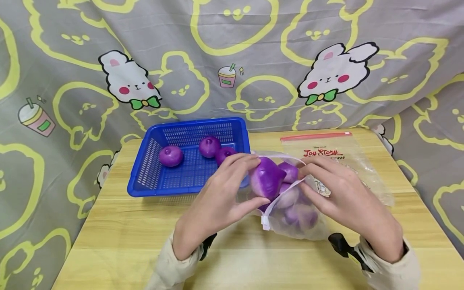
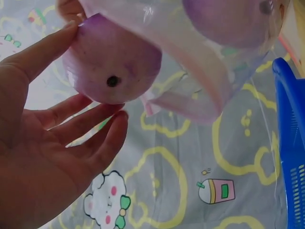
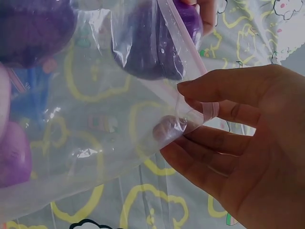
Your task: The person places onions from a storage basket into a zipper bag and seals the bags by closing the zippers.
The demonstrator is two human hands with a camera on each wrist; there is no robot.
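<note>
My left hand [image 1: 219, 195] grips a purple toy onion [image 1: 266, 179] between thumb and fingers, at the mouth of a clear slider zip bag [image 1: 317, 233]. The left wrist view shows the onion's pale underside with a dark hole. Several more purple onions sit inside the bag, partly hidden by its frosted film. With thumb and fingers, my right hand [image 1: 346, 197] pinches the bag's rim on the right side, as the right wrist view shows. The bag's white slider [image 1: 266, 222] hangs at the near end of the opening.
Left of the bag stands a blue plastic basket [image 1: 135, 183] with 3 purple onions in it, one partly behind the left hand. A flat Toy Story zip bag [image 1: 366, 161] with a red slider strip lies at the right. A patterned grey curtain [image 1: 268, 68] closes off the table's back.
</note>
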